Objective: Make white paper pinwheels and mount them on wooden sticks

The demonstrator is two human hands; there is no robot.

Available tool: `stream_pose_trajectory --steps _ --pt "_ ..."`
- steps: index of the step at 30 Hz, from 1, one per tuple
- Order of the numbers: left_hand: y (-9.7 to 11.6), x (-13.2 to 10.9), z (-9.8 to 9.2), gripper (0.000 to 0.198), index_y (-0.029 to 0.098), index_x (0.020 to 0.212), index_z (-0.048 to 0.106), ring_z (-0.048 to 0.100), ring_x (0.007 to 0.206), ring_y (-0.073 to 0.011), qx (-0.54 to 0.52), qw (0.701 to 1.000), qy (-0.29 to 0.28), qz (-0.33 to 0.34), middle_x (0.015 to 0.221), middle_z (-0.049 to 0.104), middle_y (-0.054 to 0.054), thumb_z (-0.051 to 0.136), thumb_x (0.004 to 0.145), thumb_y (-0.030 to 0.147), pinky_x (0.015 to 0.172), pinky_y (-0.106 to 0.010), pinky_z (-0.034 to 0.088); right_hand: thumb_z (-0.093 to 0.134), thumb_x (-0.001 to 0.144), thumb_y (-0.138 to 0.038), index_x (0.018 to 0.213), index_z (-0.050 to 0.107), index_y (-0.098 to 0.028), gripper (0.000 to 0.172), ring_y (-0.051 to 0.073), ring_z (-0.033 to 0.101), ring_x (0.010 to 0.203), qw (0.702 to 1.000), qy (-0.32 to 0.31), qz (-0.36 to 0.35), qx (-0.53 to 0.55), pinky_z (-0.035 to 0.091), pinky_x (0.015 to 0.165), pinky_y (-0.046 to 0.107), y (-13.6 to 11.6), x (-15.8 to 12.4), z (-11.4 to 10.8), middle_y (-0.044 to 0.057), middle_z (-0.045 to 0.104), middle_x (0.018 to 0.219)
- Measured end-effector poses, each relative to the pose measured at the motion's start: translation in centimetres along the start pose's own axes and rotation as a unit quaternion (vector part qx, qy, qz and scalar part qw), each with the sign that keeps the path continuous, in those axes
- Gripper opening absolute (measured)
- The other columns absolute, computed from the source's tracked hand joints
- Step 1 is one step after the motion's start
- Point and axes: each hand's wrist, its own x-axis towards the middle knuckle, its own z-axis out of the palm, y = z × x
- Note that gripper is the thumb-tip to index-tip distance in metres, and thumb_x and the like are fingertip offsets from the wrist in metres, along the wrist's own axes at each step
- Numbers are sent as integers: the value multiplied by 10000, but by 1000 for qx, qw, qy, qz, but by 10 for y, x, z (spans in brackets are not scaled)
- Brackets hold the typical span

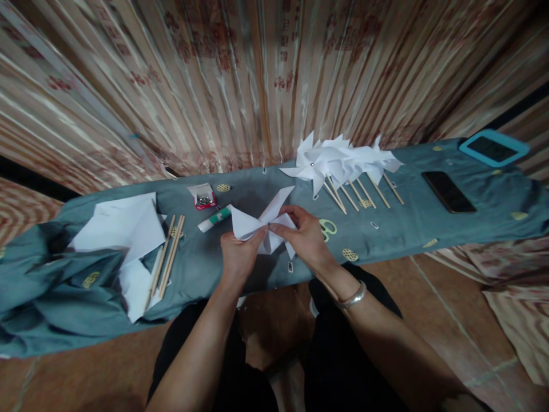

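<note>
Both hands grip a white paper pinwheel (246, 222) over the middle of the cloth. My left hand (241, 252) pinches its lower left side, with the thumb near the centre. From the right, my right hand (305, 233) presses thumb and fingers on the folded blades by the centre. No stick shows on this pinwheel. Just left of it lies a glue stick (215, 218) with a green and white label. Behind that, a small red and white box (203, 197) stands open with shiny metal pieces inside. Yellow-green scissors (328, 229) lie partly hidden beside my right hand.
Several finished pinwheels on sticks (343, 163) lie overlapped at the back right. Further right are a black phone (448, 191) and a blue-framed device (494, 147). White paper sheets (124, 223) and wooden sticks (171, 257) lie left. A striped curtain (240, 86) hangs behind the cloth-covered table (193, 274).
</note>
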Motion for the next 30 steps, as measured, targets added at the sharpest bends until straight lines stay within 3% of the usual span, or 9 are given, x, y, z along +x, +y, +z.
stream_pose_trajectory --steps 8,14,20,30 --pt "-9 5 -1 240 132 713 759 690 645 -191 -19 1000 -13 -16 723 759 -49 812 557 306 594 -263 540 797 604 -416 878 609 -220 386 188 661 726 1000 -8 -19 -12 530 645 310 -3 2 1 -1 714 808" --pt "-4 6 -1 281 137 740 760 695 674 -185 -65 997 -28 -34 760 766 -46 837 515 286 677 -294 564 769 656 -445 785 630 -228 287 174 623 667 998 -52 -13 -17 503 602 297 -8 -1 -3 -19 672 741" --pt "0 5 -5 256 139 704 754 684 653 -183 -51 998 -34 -24 720 756 -37 839 497 263 650 -286 558 796 635 -401 759 707 -219 238 157 591 607 998 -59 -7 -16 492 584 300 -9 -3 -7 -17 680 695" --pt "18 -5 -15 179 149 666 746 662 606 -181 -9 998 -62 19 658 736 -43 799 531 253 563 -252 538 755 684 -312 757 754 -212 124 171 636 648 991 -55 -75 -91 512 599 291 -16 -14 -11 7 720 723"
